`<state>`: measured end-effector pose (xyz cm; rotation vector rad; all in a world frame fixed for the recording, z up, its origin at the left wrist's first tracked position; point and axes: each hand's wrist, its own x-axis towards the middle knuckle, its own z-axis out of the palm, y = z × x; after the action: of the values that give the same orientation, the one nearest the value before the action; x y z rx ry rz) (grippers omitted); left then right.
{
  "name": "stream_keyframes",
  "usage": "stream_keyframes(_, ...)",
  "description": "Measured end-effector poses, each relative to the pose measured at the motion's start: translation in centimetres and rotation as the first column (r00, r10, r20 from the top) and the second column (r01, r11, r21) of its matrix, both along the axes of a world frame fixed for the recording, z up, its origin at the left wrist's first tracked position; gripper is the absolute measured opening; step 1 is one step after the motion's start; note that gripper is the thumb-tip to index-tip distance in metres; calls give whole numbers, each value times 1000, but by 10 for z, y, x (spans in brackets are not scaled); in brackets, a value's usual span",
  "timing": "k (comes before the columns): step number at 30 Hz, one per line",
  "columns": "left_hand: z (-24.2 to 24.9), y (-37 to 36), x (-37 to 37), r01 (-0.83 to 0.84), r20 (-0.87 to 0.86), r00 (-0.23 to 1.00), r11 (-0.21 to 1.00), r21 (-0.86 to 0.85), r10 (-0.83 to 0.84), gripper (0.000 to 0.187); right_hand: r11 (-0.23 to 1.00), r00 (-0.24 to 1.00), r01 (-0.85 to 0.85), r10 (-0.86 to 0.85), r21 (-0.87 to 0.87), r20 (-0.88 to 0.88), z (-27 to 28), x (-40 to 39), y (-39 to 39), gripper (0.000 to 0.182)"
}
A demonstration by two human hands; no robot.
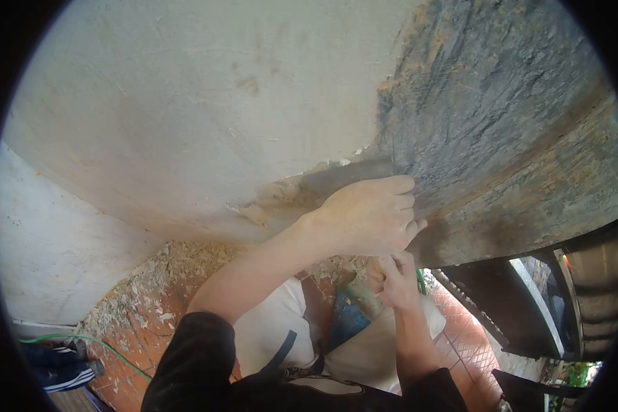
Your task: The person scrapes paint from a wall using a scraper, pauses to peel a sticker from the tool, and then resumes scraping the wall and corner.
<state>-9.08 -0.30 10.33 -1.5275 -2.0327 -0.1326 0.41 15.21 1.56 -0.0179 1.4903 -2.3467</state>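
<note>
My left hand (367, 214) lies at the lower edge of the pale wall (254, 103), its fingers curled round something I cannot make out. A dark, flat surface (350, 173), which looks like a scraper blade, shows just above its knuckles beside the ragged edge of the pale coating. Right below it, my right hand (395, 278) is closed on a yellowish handle (376, 268), mostly hidden by the fingers. To the right of both hands the wall shows a rough, dark grey surface (487, 123) with brown streaks.
Pale flakes (147, 295) litter the red tiled floor (460, 343). A green hose (117, 352) runs across the lower left near dark striped cloth (65, 371). A pale wall (62, 240) stands at the left. Dark framed objects (487, 295) stand at the lower right.
</note>
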Motion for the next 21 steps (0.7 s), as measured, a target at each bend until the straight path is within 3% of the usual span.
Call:
stream_keyframes(2, -27, 11, -5, 171, 1, 985, 967, 191, -174, 15, 967, 996, 68, -49, 244, -81, -1, 6, 18, 28)
stream_keyframes(3, -27, 11, -5, 162, 0, 986, 968, 191, -165, 15, 973, 994, 109, -112, 204, 4, 3, 5, 23, 30)
stream_keyframes(6, -19, 5, -1, 55, -84, 996, 987, 149, -43, 20, 944, 986, 165, -164, 285, -30, -3, -5, 5, 32)
stream_keyframes(7, -8, -10, 5, 41, -29, 999, 972, 231, -36, 22, 929, 987, 122, -77, 349, -142, 16, -3, -11, 31)
stream_keyframes(10, -21, -28, 12, -6, 118, 992, 949, 316, -33, 27, 886, 991, 58, 5, 460, -135, 24, 14, -14, 30)
stream_keyframes(12, -53, -19, 7, 55, -14, 998, 926, 373, -53, 32, 908, 998, -29, 51, 418, -41, 10, 9, -2, 28)
stream_keyframes(13, -57, -18, 6, 55, -58, 998, 930, 362, -36, 35, 905, 999, 11, 8, 424, -43, 4, 6, -5, 31)
stream_keyframes(16, -61, -33, 9, 27, -38, 999, 941, 337, -15, 35, 904, 990, 62, -3, 423, -138, -21, 10, -24, 32)
stream_keyframes(18, -69, -36, 8, 72, -14, 997, 940, 334, -72, 35, 977, 998, 60, -66, 207, 23, -32, 27, -43, 31)
stream_keyframes(20, -74, -30, 11, 116, 12, 992, 938, 326, -127, 34, 885, 992, 93, -42, 456, -120, -18, 23, -22, 25)
stream_keyframes(21, -74, -18, 8, 125, -21, 992, 915, 382, -127, 34, 893, 994, 78, -33, 444, -107, -12, 19, -5, 24)
